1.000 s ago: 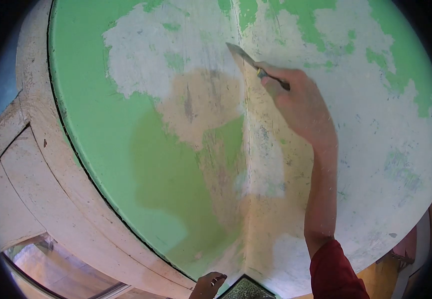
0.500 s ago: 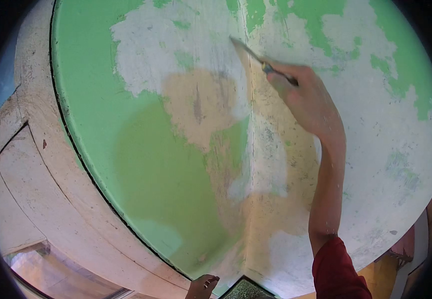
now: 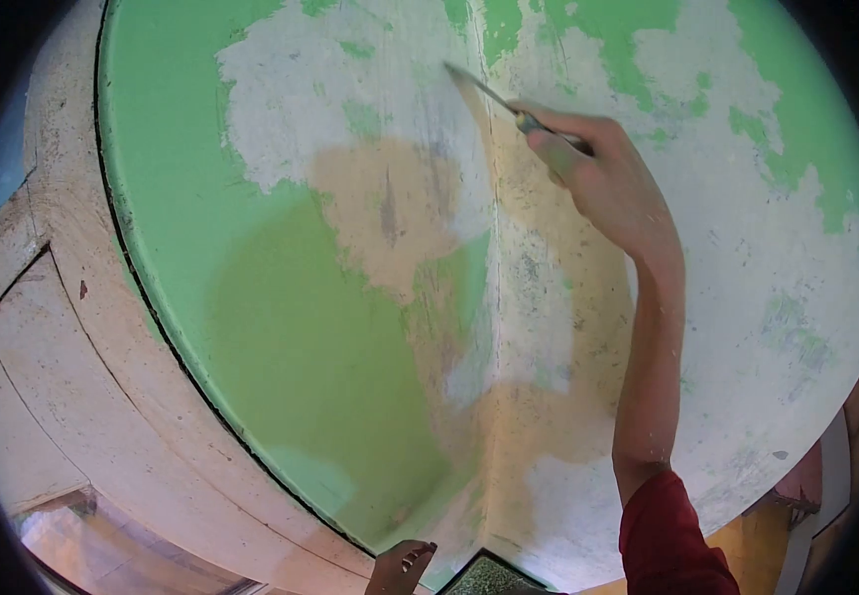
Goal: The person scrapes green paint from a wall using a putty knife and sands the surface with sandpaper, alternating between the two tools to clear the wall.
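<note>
My right hand (image 3: pixel 613 183) grips the handle of a putty knife (image 3: pixel 484 89). The blade points up and left, its tip at the white patch beside the vertical crack in the wall corner (image 3: pixel 495 297). Around it the wall has green paint (image 3: pixel 301 297) broken by large bare white areas (image 3: pixel 697 228). Low in the view my left hand (image 3: pixel 402 568) shows only in part, its fingers curled; what they may hold I cannot make out. Just right of it is the corner of a dark-edged, speckled object (image 3: pixel 494 575), cut off by the frame.
At the left a pale, stained frame (image 3: pixel 92 367) runs along the green wall, with a dark gap between them. A glass pane (image 3: pixel 112 545) shows at the lower left. Reddish-brown and white objects (image 3: pixel 801 486) stand at the lower right. Shadows fall across the wall.
My right hand has shifted slightly up and left with the putty knife, its tip now a little higher on the wall. My left hand looks almost unmoved.
</note>
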